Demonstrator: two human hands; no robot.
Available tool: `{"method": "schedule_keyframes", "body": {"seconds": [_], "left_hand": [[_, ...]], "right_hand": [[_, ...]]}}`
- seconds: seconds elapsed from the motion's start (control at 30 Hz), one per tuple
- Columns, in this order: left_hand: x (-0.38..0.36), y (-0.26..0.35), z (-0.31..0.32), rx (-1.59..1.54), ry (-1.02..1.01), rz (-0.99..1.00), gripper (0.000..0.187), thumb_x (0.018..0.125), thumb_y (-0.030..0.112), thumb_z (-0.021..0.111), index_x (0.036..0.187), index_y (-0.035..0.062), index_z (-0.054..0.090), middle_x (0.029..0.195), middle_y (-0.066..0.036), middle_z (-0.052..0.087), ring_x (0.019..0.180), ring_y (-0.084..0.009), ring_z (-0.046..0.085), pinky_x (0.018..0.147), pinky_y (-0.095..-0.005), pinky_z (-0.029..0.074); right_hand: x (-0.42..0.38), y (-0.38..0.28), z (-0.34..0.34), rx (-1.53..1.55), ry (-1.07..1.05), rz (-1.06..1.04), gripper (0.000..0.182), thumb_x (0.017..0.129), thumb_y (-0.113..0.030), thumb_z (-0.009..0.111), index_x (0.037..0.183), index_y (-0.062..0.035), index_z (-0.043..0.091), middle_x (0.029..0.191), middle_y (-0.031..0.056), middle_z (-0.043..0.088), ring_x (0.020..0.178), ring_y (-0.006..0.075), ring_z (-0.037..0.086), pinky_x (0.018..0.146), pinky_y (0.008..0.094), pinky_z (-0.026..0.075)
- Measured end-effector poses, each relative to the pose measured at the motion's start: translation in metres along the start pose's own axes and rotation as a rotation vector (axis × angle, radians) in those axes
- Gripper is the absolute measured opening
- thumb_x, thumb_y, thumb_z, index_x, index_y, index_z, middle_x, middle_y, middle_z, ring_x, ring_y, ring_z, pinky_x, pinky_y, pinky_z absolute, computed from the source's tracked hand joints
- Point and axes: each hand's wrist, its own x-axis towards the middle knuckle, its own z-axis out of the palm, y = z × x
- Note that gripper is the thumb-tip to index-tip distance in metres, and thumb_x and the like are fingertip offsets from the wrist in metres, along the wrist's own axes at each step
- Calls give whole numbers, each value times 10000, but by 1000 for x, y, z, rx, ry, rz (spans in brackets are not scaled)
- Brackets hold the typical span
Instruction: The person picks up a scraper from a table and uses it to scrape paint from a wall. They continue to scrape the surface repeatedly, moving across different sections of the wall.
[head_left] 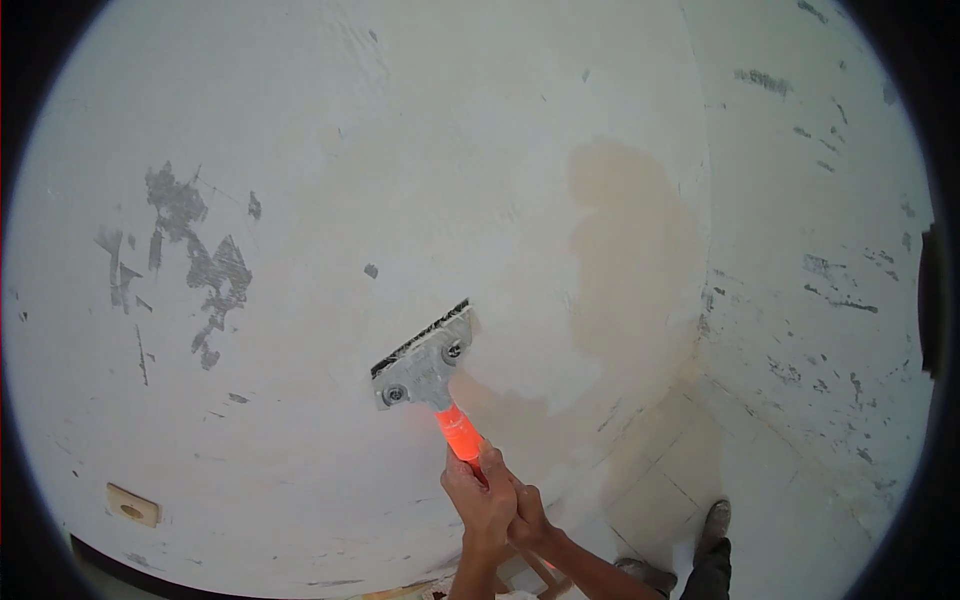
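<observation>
A wide-bladed scraper (pixel 425 362) with a grey metal head and a bright orange handle is up against the white wall (pixel 330 200). Its blade edge is tilted, the right end higher than the left. My left hand (pixel 480 495) is closed round the handle just below the orange part. Closed on the lower part of the same handle, my right hand (pixel 528 518) sits behind and to the right of the left, partly hidden by it. Two round fixings show on the scraper head, which is smeared with white dust.
Grey bare patches (pixel 200 255) mark the wall on the left. A beige wall socket (pixel 133 505) is low at the left. The adjoining wall (pixel 800 200) is scuffed. Tiled floor (pixel 660 500) lies at the lower right, where my shoes (pixel 715 522) stand. A dark object (pixel 930 300) is at the right edge.
</observation>
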Motion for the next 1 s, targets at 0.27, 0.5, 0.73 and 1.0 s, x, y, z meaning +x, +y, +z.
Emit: {"method": "schedule_keyframes", "body": {"seconds": [0.27, 0.5, 0.73, 1.0], "left_hand": [[-1, -8, 2, -50, -26, 23, 238, 1038, 201, 489, 887, 17, 479, 681, -18, 528, 564, -62, 467, 508, -242, 374], [8, 1, 4, -33, -19, 34, 228, 1040, 191, 477, 893, 17, 477, 676, -19, 526, 562, -60, 468, 513, -235, 385], [0, -1, 8, -67, -29, 32, 230, 1043, 200, 474, 898, 21, 482, 675, -15, 521, 565, -61, 472, 514, -233, 389], [0, 4, 8, -66, -13, -6, 237, 1043, 221, 491, 935, 11, 500, 697, -16, 526, 599, -67, 487, 527, -234, 396]], "right_hand": [[13, 10, -4, 25, -43, -55, 535, 1011, -192, 428, 1491, 33, 351, 925, 234, 702, 827, 312, 727, 727, 374, 535], [18, -8, -12, 2, -44, -33, 532, 1007, -194, 423, 1484, 33, 357, 901, 238, 696, 795, 363, 716, 726, 374, 533], [12, -9, -12, -10, -32, -43, 503, 991, -145, 416, 1456, 46, 383, 885, 263, 676, 758, 427, 682, 692, 417, 527], [7, -5, -17, -30, -23, -33, 502, 987, -137, 440, 1445, 62, 389, 809, 259, 664, 707, 418, 680, 640, 420, 516]]}}
